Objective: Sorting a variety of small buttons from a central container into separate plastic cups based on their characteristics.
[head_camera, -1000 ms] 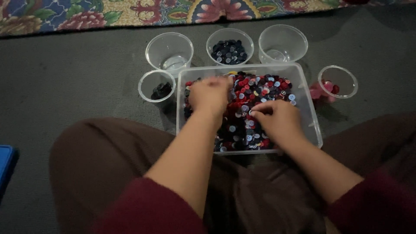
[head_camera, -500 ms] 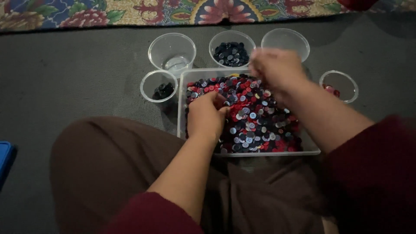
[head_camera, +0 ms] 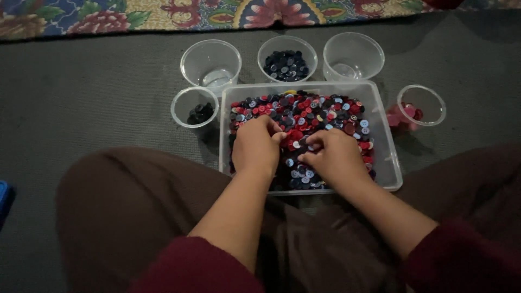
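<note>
A clear rectangular tray [head_camera: 388,163] on the grey floor holds a heap of red, dark blue and light blue buttons [head_camera: 315,111]. Both my hands rest in the near half of the heap. My left hand [head_camera: 255,147] has its fingers curled down, thumb and fingertips meeting over the buttons. My right hand [head_camera: 335,157] lies beside it, fingertips pinched together toward the left hand. Whether either hand holds a button is hidden by the fingers.
Clear cups ring the tray: an empty-looking one [head_camera: 211,61] at back left, one with dark blue buttons [head_camera: 287,57] at back middle, another [head_camera: 353,54] at back right. A small cup with black buttons [head_camera: 194,106] stands left, one with red buttons [head_camera: 421,106] right. A patterned rug [head_camera: 163,11] lies beyond.
My right hand has come back from near the back right cup and dropped into the tray's near half. My left hand stayed in the heap, shifting slightly toward me.
</note>
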